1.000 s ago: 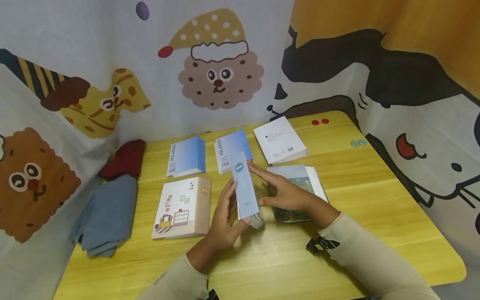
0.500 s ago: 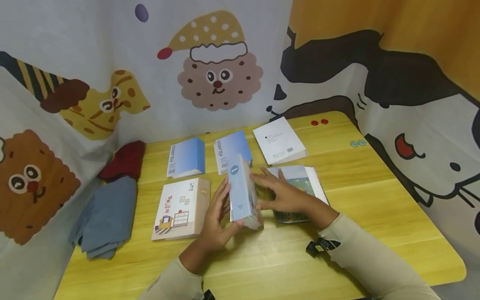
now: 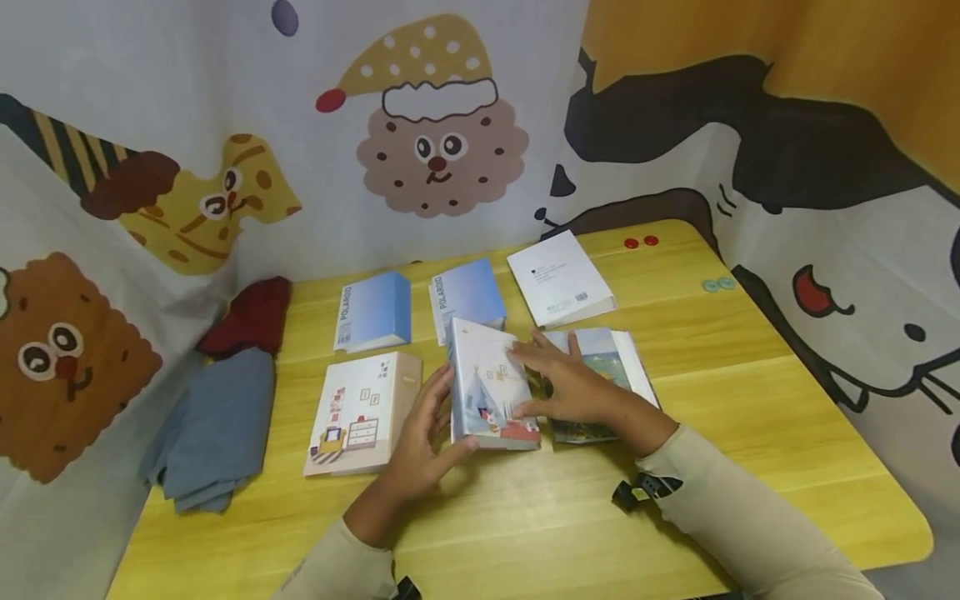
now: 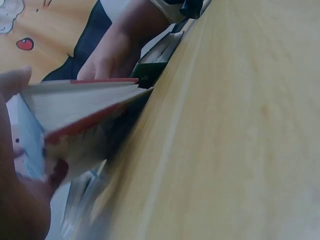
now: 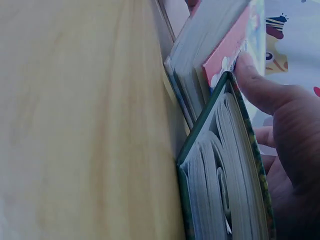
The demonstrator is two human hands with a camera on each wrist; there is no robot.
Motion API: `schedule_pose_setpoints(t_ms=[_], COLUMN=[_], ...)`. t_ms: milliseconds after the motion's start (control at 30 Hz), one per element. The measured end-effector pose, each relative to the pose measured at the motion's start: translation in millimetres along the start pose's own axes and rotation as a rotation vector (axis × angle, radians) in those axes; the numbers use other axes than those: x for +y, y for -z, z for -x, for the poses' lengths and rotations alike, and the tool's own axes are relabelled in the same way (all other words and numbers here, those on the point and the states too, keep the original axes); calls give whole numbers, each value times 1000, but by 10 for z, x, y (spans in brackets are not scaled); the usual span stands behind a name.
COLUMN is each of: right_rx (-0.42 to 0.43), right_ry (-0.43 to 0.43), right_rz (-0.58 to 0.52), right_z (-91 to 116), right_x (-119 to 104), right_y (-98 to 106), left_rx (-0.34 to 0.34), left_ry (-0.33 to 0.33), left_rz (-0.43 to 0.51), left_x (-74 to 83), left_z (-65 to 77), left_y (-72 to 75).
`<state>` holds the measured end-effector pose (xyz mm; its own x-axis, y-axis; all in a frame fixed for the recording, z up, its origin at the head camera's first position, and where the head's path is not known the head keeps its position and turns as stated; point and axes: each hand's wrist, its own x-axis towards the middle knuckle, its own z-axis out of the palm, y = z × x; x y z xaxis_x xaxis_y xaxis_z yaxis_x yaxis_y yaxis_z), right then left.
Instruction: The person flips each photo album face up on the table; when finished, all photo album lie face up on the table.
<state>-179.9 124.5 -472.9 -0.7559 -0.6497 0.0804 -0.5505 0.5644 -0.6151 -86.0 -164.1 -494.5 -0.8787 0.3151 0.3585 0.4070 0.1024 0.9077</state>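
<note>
A thick photo album with a pale illustrated cover and a light blue spine leans at a tilt over the table, cover facing up and right. My left hand holds it at the spine side; in the left wrist view the fingers and thumb of my left hand lie on either side of the spine. Fingertips and thumb of my right hand touch the cover. In the right wrist view, the thumb of my right hand lies against that cover. Below the right hand is a green-edged album.
Two blue POLAROID albums and a white album lie at the back of the yellow table. An album with a room drawing is left. Folded grey cloth, dark red cloth, red buttons and green buttons lie around.
The held album has turned from spine-up to cover-up, tipping to the right. My left hand has shifted slightly left and down; my right hand's fingers have come onto the cover.
</note>
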Motion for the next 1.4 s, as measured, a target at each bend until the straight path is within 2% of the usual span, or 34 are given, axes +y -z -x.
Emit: schedule_pose_setpoints(t_ms=[133, 233, 333, 433, 533, 667, 867, 1100, 1233, 1400], right_rx=[-7, -6, -1, 0, 0, -7, -10, -10, -27, -62], right_ry=[-3, 5, 12, 7, -10, -26, -12, 5, 8, 6], right_rz=[31, 85, 156, 202, 219, 241, 251, 281, 279, 280], right_z=[-9, -16, -21, -17, -11, -18, -47, -161, -269, -403], right_x=[16, 21, 16, -1, -20, -23, -75, -227, -353, -550], right_y=[-6, -24, -44, -53, -47, -42, -39, -95, -181, -303], left_rx=[58, 104, 144, 154, 158, 152, 113, -19, -88, -139], left_ry=[145, 226, 282, 298, 284, 279, 259, 296, 299, 320], left_rz=[-14, -18, -35, -64, -203, -466, -734, -912, -961, -933], left_x=[27, 28, 21, 7, -1, 76, 298, 325, 307, 290], left_z=[-22, -42, -63, -83, -91, -82, -105, -68, 12, 80], left_y=[-30, -61, -74, -72, -56, -14, 167, 525, 739, 946])
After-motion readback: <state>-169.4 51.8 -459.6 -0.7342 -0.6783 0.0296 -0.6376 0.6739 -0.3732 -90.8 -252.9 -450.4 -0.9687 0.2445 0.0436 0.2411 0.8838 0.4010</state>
